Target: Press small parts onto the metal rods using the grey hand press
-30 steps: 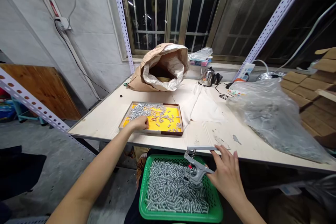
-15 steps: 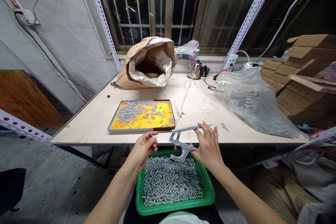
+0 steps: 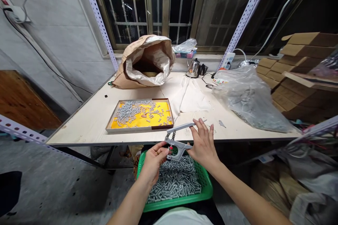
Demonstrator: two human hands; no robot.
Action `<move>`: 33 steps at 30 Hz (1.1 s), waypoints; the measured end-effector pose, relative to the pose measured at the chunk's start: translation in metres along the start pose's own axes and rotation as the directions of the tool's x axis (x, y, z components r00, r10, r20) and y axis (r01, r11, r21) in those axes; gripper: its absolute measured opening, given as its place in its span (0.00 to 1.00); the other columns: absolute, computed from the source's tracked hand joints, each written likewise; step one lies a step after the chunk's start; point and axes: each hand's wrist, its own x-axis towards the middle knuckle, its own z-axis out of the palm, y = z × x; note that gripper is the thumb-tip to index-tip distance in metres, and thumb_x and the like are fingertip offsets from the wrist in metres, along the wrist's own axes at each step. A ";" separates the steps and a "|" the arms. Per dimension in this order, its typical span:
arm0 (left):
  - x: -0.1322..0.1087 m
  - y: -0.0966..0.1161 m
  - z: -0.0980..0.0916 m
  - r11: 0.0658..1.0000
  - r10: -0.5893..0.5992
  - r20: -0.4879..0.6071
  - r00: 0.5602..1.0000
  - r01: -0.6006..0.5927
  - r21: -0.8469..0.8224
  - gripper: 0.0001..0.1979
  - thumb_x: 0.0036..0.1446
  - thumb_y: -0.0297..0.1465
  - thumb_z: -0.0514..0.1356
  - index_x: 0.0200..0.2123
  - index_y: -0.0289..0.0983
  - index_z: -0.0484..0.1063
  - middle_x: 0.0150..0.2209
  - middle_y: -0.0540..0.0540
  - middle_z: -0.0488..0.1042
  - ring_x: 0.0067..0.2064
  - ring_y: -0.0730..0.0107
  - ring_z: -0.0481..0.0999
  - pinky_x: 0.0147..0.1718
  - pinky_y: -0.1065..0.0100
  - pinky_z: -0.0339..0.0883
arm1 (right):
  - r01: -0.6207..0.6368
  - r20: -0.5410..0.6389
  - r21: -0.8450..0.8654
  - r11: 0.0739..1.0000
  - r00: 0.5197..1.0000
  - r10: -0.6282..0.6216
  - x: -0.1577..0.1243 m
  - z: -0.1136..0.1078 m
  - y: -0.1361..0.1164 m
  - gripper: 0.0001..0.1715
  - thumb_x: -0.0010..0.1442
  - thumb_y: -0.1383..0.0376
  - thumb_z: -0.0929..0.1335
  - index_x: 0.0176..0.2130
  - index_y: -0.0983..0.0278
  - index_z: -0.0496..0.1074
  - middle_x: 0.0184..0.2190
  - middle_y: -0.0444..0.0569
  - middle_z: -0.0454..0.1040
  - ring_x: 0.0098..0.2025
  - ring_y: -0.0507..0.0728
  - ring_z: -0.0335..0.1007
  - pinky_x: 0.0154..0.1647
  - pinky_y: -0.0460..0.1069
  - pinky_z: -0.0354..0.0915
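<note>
Grey snap-fastener pliers (image 3: 181, 145) with a spring and a red tip are in my right hand (image 3: 202, 141), its fingers wrapped round the two spread handles. My left hand (image 3: 155, 158) pinches at the jaw end, with the fingertips by the red tip; whatever small piece lies between them is too hidden to name. Just below both hands is a green plastic basket (image 3: 208, 186) on my lap, filled with small silver ribbed pieces (image 3: 178, 179) like screws. Beyond the left hand, a shallow tray (image 3: 137, 130) lined in yellow holds more small silver pieces (image 3: 132, 110).
An opened paper sack (image 3: 124, 74) lies at the back of the table (image 3: 87, 123). A steel kettle (image 3: 193, 68) stands near the window. To the right are a clear plastic bag (image 3: 245, 95) and stacked cardboard boxes (image 3: 298, 88). The table's front edge runs just beyond my hands.
My left hand has moved right and down to the jaw of the pliers; before, it was apart from them. The right hand still grips the pliers. The view has shifted slightly.
</note>
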 end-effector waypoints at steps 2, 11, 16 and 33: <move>0.000 -0.001 0.000 1.000 -0.011 0.017 1.000 0.011 0.030 0.28 0.33 0.35 0.73 0.41 0.31 0.76 0.26 0.45 0.77 0.28 0.72 0.73 0.26 0.74 0.58 | -0.006 0.012 0.005 1.000 1.000 0.006 -0.001 0.001 -0.001 0.28 0.49 0.68 0.63 0.52 0.70 0.62 0.61 0.62 0.55 0.67 0.67 0.39 0.64 0.70 0.32; -0.001 0.002 -0.001 0.999 -0.053 -0.028 0.998 0.053 -0.004 0.32 0.30 0.33 0.73 0.44 0.34 0.74 0.28 0.47 0.77 0.29 0.70 0.74 0.26 0.73 0.59 | -0.010 0.024 0.020 1.000 1.000 0.009 -0.003 0.003 -0.004 0.28 0.50 0.69 0.63 0.52 0.69 0.62 0.61 0.63 0.55 0.67 0.67 0.40 0.64 0.71 0.33; 0.000 -0.001 -0.005 0.990 -0.118 -0.017 0.993 0.119 0.075 0.37 0.31 0.35 0.73 0.48 0.31 0.70 0.30 0.41 0.80 0.33 0.65 0.76 0.26 0.72 0.58 | -0.009 0.018 0.019 1.000 1.000 0.009 -0.004 0.004 -0.004 0.28 0.50 0.68 0.64 0.52 0.69 0.62 0.61 0.62 0.55 0.67 0.66 0.40 0.64 0.71 0.32; -0.007 0.024 -0.010 0.890 -0.026 0.182 0.983 -0.060 0.451 0.40 0.39 0.32 0.69 0.57 0.30 0.61 0.24 0.49 0.77 0.32 0.63 0.75 0.35 0.68 0.61 | 0.011 -0.061 0.013 1.000 0.998 -0.010 -0.005 0.001 -0.012 0.21 0.50 0.68 0.63 0.46 0.67 0.65 0.54 0.59 0.64 0.60 0.66 0.54 0.63 0.70 0.39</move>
